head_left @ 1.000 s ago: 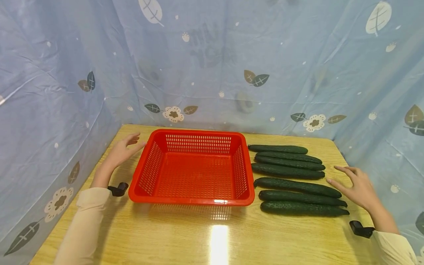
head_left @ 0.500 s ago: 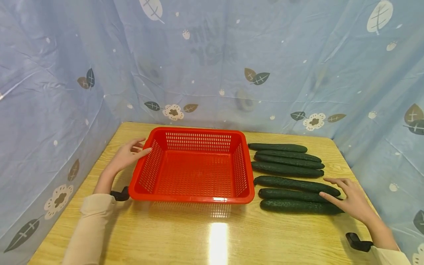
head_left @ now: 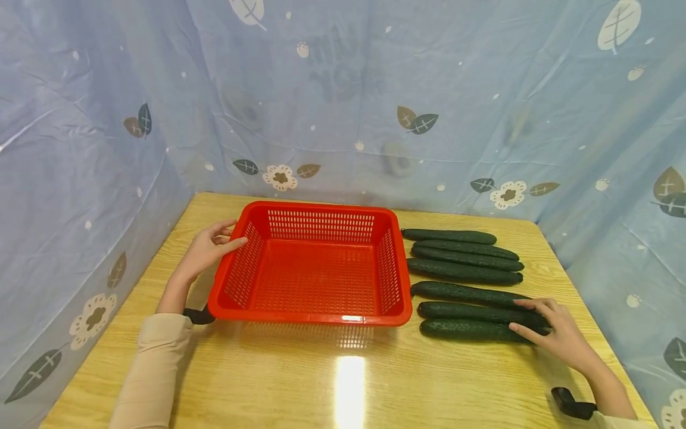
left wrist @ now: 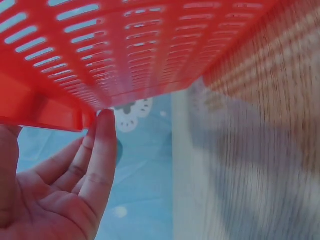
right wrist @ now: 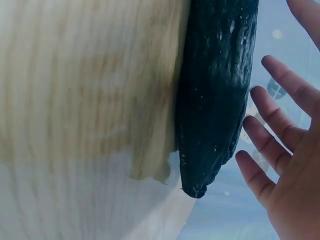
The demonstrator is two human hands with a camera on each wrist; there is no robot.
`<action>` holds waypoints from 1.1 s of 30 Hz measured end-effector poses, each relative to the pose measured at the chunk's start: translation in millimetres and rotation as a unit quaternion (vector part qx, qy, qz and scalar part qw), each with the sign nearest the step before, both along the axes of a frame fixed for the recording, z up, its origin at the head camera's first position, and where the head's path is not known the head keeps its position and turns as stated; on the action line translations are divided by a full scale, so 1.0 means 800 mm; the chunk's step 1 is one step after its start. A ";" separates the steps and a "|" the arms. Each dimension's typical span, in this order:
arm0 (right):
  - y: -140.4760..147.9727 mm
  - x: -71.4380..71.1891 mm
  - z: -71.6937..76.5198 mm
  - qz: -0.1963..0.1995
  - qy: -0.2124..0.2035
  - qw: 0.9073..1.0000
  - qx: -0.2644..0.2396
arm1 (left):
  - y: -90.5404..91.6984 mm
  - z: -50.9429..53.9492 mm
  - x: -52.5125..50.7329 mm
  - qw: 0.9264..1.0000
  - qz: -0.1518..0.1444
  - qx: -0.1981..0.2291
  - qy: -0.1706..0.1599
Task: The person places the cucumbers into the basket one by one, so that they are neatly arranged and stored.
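In the head view, a red plastic basket [head_left: 305,318] with slotted walls stands on the wooden table, nothing inside it. My left hand [head_left: 206,253] holds its left rim, thumb over the top and fingers outside; the left wrist view has the fingertips against the slotted wall [left wrist: 145,55]. Right of the basket lie several dark green cucumbers in a column. My right hand [head_left: 560,336] hovers, fingers spread, over the right ends of the nearest cucumber [head_left: 466,331] and the one behind it [head_left: 466,311]. In the right wrist view, the fingers stay apart from the cucumber [right wrist: 217,85].
More cucumbers [head_left: 463,271] lie farther back beside the basket's right wall. A blue patterned curtain [head_left: 348,119] hangs around the back and sides of the table [head_left: 268,375]. Black wrist cameras [head_left: 572,404] sit on both wrists.
My left hand has moved right onto the basket's rim, its thumb now over it. My right hand has moved left and nearer, from beside the cucumbers to above the nearest ones.
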State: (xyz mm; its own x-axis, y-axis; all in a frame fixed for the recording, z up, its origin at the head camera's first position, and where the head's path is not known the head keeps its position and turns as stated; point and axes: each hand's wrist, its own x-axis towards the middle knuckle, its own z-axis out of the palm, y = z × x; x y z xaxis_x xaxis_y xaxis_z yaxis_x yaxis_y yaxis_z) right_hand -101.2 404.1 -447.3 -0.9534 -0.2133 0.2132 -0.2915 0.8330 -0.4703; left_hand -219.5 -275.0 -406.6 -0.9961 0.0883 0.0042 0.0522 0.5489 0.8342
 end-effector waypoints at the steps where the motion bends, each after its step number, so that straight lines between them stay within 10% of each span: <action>1: -0.001 0.001 0.000 0.000 -0.002 1.000 -0.002 | 0.000 0.000 0.001 1.000 0.000 0.001 -0.001; 33: -0.007 0.012 -0.020 0.040 0.093 0.995 0.017 | -0.006 0.029 -0.012 0.990 -0.029 -0.010 -0.137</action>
State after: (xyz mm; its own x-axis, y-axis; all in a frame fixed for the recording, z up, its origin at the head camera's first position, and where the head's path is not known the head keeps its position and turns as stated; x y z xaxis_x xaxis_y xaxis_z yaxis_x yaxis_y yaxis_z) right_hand -91.9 398.2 -462.9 -0.8777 -0.2968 0.3762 -0.4369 0.8180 -0.3741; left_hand -229.4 -279.8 -383.3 -0.9528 0.1417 -0.2685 -0.1437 0.5687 0.8099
